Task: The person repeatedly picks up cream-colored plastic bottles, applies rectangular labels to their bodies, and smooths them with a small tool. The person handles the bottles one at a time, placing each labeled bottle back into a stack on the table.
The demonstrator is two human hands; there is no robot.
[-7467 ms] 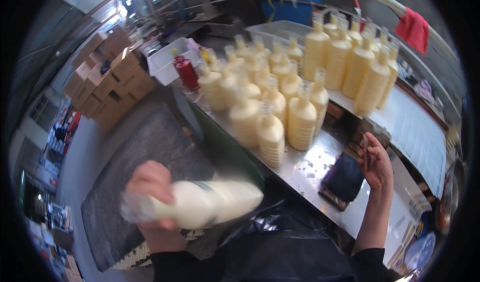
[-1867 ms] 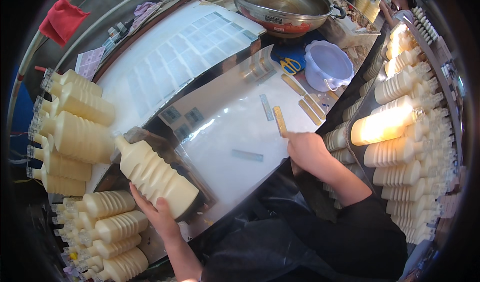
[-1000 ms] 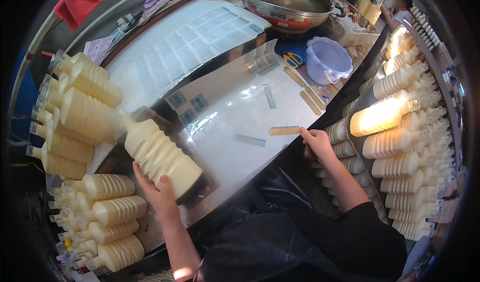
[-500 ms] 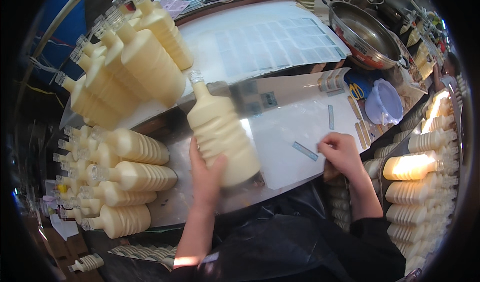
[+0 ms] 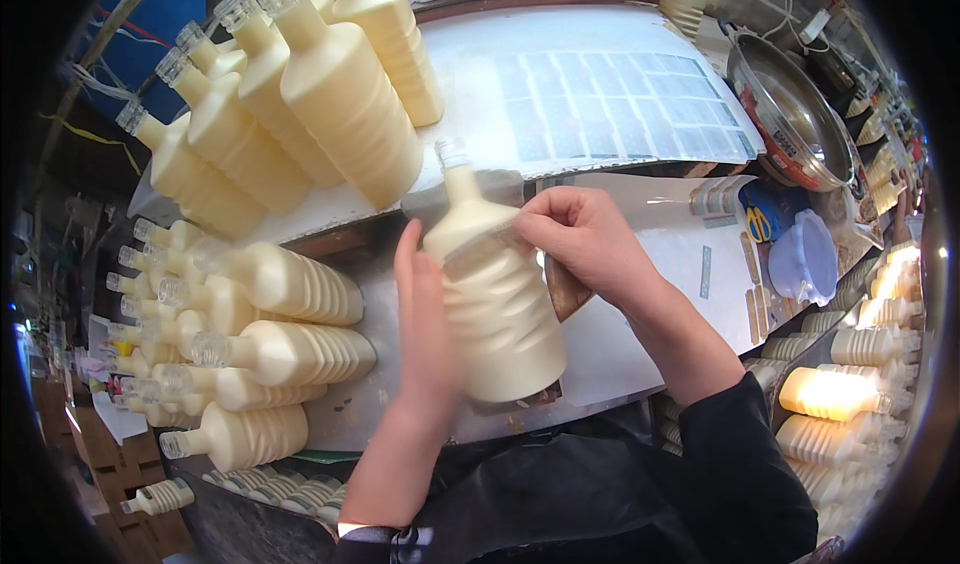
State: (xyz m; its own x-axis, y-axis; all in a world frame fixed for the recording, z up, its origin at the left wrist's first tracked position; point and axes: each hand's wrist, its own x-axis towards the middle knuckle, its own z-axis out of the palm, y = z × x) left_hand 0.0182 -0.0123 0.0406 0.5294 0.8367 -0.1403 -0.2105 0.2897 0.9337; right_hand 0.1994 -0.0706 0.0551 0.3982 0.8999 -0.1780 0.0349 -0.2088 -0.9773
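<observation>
in the head view, a ribbed cream bottle [image 5: 503, 319] sits over the middle of the bench, on the near side of a white board [image 5: 465, 29], its clear neck toward the far side. the left hand [image 5: 425, 309] lies along its left flank, fingers straight and unclenched, blurred; i cannot tell how firmly it presses. the right hand [image 5: 585, 232] pinches the right end of a thin translucent strip [image 5: 478, 247] between thumb and fingers, across the bottle's shoulder.

the strip looks light, bendy and easy to crease, so an end or edge seems the place to pinch. the bottle seems stiff-walled; its weight is hard to judge. the smooth shoulder may be slippery, while the ribbed sides should give better grip. another strip [image 5: 706, 272] lies to the right, near a lavender pail [image 5: 803, 257].
</observation>
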